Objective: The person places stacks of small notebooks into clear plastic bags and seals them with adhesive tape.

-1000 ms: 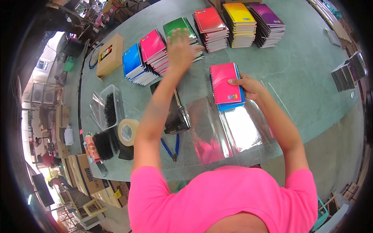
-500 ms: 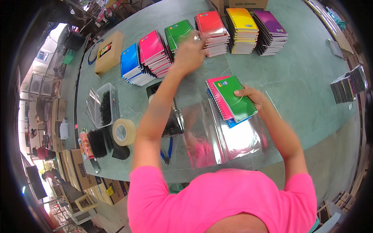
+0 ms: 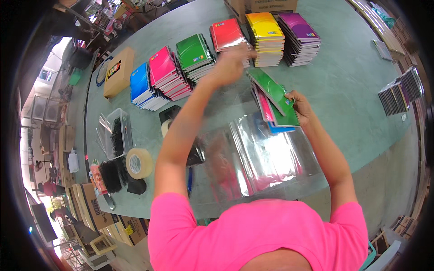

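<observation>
My right hand (image 3: 302, 107) is closed on a small fan of spiral notebooks, with two green notebooks (image 3: 270, 89) on top, a pink notebook (image 3: 263, 105) under them and a blue notebook (image 3: 281, 129) lowest. My left hand (image 3: 228, 67), smeared by motion, is at the front of the stack of red notebooks (image 3: 225, 32); its fingers are not clear. In the same row stand stacks of blue (image 3: 140, 83), pink (image 3: 163, 67), green (image 3: 193, 50), yellow (image 3: 265, 26) and purple notebooks (image 3: 298, 26). Clear plastic sheets (image 3: 275, 156) lie below the held notebooks.
On the left are a tape roll (image 3: 139, 163), a clear plastic tub (image 3: 118, 135) with black coils, more black coils (image 3: 110, 176) and a brown box (image 3: 120, 72). A black tape dispenser (image 3: 196, 153) is partly behind my left forearm. Dark notebook bundles (image 3: 394, 100) stand at the right.
A second green notebook now lies askew on those in my right hand. My left hand has moved from beside the green stack to the red one. The view has shifted slightly.
</observation>
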Motion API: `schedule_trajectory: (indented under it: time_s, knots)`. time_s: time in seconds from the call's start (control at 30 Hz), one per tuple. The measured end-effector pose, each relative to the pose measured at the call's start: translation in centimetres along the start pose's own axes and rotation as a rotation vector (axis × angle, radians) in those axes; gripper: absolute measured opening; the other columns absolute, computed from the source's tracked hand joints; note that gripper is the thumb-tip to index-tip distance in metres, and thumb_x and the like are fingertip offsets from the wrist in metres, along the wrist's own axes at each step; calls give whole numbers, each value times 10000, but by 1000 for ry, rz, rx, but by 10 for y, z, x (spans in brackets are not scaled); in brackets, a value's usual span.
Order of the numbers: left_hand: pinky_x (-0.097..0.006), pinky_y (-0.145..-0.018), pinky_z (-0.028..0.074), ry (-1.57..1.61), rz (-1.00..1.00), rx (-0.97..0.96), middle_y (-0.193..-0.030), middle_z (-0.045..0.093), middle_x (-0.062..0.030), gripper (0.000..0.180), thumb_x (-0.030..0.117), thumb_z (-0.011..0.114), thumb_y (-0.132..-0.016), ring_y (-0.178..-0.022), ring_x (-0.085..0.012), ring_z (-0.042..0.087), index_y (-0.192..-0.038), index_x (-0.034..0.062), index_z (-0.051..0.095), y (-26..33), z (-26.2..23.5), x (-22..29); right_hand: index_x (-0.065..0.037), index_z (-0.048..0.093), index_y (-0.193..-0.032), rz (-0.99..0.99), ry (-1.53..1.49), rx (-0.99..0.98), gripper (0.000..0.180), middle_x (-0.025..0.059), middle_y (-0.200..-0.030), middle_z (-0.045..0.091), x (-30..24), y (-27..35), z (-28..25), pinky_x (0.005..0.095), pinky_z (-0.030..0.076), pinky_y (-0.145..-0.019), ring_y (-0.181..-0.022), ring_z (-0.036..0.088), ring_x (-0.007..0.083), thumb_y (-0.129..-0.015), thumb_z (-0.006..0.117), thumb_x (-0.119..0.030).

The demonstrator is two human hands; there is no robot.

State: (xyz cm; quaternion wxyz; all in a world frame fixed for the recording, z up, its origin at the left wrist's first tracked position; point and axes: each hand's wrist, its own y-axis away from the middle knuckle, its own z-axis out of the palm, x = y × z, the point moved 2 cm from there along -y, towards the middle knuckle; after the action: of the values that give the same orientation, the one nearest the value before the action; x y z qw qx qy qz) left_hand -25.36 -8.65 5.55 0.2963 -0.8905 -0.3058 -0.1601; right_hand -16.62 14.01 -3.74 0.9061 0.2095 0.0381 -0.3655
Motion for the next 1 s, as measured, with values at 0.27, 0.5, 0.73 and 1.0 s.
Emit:
schedule_trajectory:
  time_s: [0.27,0.5,0.73,1.0]
  knots:
    - [-405,-967,362,-672,-185,386,-950,643,-58,198,197,580,-804,-923,-262,583,-964,95,635,-6,-4,-29,51,480,-1100,-208,-44,-90,385,172,-1075,584,4,7,-9,436,444,-926,-977,587,294,-719,509,8]
    - [-386,-943,373,-584,45,61,-1062,577,-107,333,211,634,-774,-912,-266,574,-1064,54,582,22,89,114,-41,493,-1172,-239,78,-115,432,129,-1097,588,-11,-2,4,398,465,-894,-989,586,245,-843,607,-298]
    - [-335,-902,447,740,-554,409,-1145,540,-115,1017,88,856,-551,-1069,-206,522,-1371,61,255,18,83,41,-60,448,-1238,-482,1040,51,590,70,-1061,595,-49,-6,14,326,450,-887,-985,567,167,-737,748,-153]
    - [-323,-911,445,752,-553,495,-1109,554,-93,801,26,856,-509,-1044,-190,532,-1184,40,425,16,108,5,-52,412,-1276,-754,1162,-41,724,94,-1108,562,-65,-41,-7,308,402,-929,-1022,539,182,-668,792,-154]
